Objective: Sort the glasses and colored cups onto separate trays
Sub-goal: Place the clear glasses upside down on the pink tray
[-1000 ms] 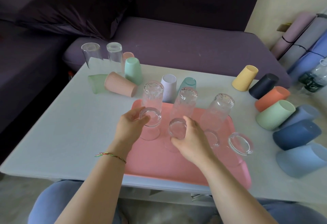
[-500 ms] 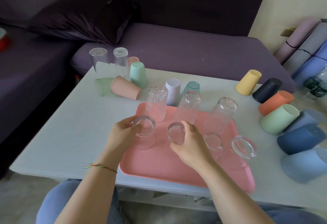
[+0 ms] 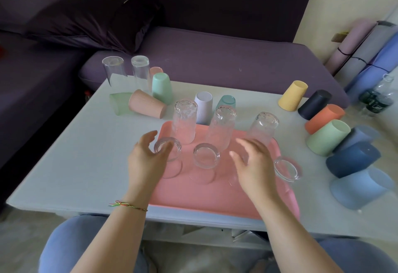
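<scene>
Your left hand [image 3: 148, 160], right hand [image 3: 255, 165] both loose, grasping nothing, above pink tray [image 3: 215, 197]. Most glasses [image 3: 206, 155] on it; two tall glasses [image 3: 140, 68] far left on tabletop [image 3: 75, 165], not yet moved. All colored cups [image 3: 327, 137] unsorted; second tray unseen.

No word, number or brand can be read anywhere in view. The only label is a dark green band around the plastic bottle [image 3: 378, 98] at the far right edge of the table [image 3: 64, 165] (pale marks show on it, but they are too blurred to make out).
</scene>
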